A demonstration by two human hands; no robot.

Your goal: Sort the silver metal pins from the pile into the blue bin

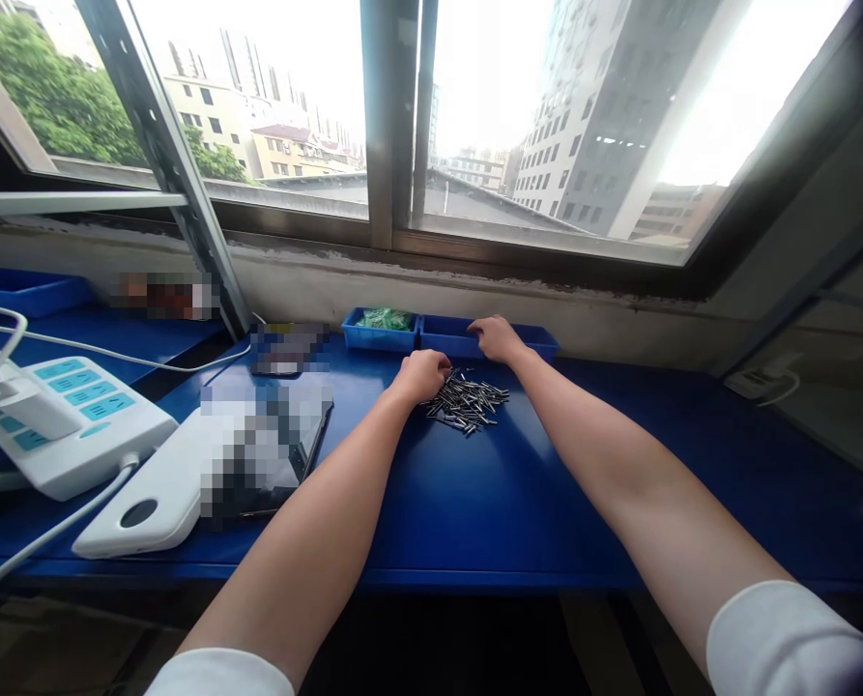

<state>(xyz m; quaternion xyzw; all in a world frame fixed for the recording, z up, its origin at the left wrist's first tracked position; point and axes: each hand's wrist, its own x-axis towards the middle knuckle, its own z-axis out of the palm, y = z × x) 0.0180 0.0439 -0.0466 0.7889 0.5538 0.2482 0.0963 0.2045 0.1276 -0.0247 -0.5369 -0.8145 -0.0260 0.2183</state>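
Observation:
A pile of small dark metal pins [469,401] lies on the blue tabletop [467,512]. At the pile's upper left edge is my left hand [425,375], its fingers curled together; what they hold, if anything, is too small to make out. My right hand [498,338] is over the long blue tray [445,338] behind the pile, fingers bent downward, their tips partly hidden, and I cannot tell whether they hold anything. Left of that tray, a smaller blue tray [380,338] contains green and clear plastic pieces.
On the left are a white power strip [83,416] with cables, a white power bank [145,483] and a blurred flat item [272,454]. A metal shelf post [185,164] rises near the window. Another blue tray [32,290] sits at far left.

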